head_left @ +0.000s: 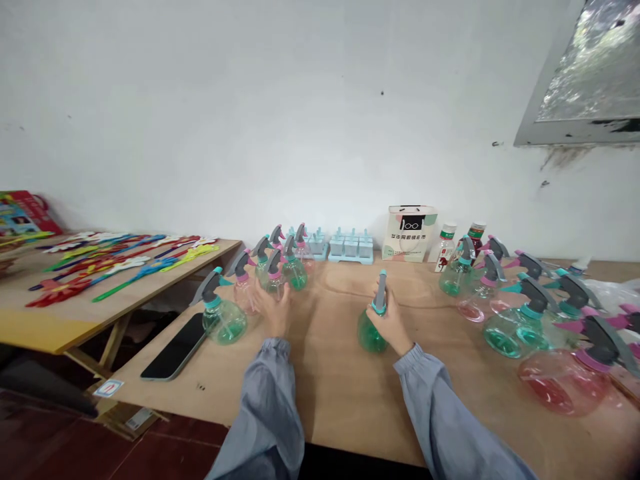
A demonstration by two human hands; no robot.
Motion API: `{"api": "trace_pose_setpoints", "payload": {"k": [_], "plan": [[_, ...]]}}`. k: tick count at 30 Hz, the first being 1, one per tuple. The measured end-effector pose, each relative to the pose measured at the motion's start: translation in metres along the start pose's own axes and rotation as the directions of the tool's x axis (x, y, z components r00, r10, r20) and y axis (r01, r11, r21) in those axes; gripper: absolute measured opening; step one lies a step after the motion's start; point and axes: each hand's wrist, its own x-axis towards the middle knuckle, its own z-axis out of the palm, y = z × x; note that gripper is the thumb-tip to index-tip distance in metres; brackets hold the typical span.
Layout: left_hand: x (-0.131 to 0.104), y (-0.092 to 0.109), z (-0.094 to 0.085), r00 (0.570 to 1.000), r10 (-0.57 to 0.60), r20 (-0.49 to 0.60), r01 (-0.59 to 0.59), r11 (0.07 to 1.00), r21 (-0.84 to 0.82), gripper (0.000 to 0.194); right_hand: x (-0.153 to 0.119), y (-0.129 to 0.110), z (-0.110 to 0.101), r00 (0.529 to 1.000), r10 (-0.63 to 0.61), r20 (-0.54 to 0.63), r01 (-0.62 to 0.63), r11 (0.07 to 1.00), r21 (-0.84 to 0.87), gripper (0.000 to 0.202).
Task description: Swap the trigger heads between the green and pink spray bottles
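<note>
At one o'clock, the right hand [391,321] was pinching the green spray bottle [373,335] by its neck; at eleven, the left hand [273,309] had fingers spread around the pink-nozzled spray bottle [275,285].

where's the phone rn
In the head view, the phone lies flat, dark screen up, near the left edge of the nearer wooden table, just left of a green spray bottle with a teal nozzle.
</note>
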Motion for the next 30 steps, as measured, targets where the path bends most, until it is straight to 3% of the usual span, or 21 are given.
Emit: {"api": "trace_pose_setpoints", "payload": {"k": [3, 5, 8, 12, 17, 23, 30], "plan": [[-0.001, 0.000, 0.001, 0.972, -0.118, 0.203, 0.075, 0.975, 0.209, 0.075, 0.002, 0.000, -0.009, 1.000, 0.006, 0.015, -0.007, 0.998, 0.059, 0.062], [-0.008, 0.004, 0.003, 0.960, -0.153, 0.235, 0.070, 0.942, 0.328, 0.071, 0.003, -0.001, -0.018, 0.994, 0.064, 0.091, -0.079, 0.982, 0.172, 0.056], [-0.028, 0.014, 0.006, 0.962, -0.103, 0.252, -0.002, 0.923, 0.385, 0.076, 0.003, -0.008, -0.030, 0.951, 0.149, 0.271, -0.253, 0.879, 0.404, 0.051], [-0.066, 0.030, 0.014, 0.935, 0.017, 0.354, -0.125, 0.951, 0.284, 0.070, 0.001, -0.019, -0.040, 0.896, 0.168, 0.411, -0.394, 0.728, 0.562, 0.049], [-0.099, 0.038, 0.020, 0.876, 0.167, 0.452, -0.235, 0.967, 0.097, 0.065, -0.002, -0.017, -0.043, 0.890, 0.172, 0.423, -0.414, 0.695, 0.587, 0.042], [-0.096, 0.037, 0.018, 0.848, 0.153, 0.507, -0.208, 0.977, 0.053, 0.061, -0.003, -0.012, -0.043, 0.937, 0.240, 0.254, -0.343, 0.778, 0.527, 0.033], [-0.094, 0.040, 0.016, 0.834, 0.133, 0.535, -0.193, 0.980, 0.057, 0.062, -0.007, -0.020, -0.042, 0.901, 0.148, 0.409, -0.383, 0.713, 0.587, 0.035]]}}
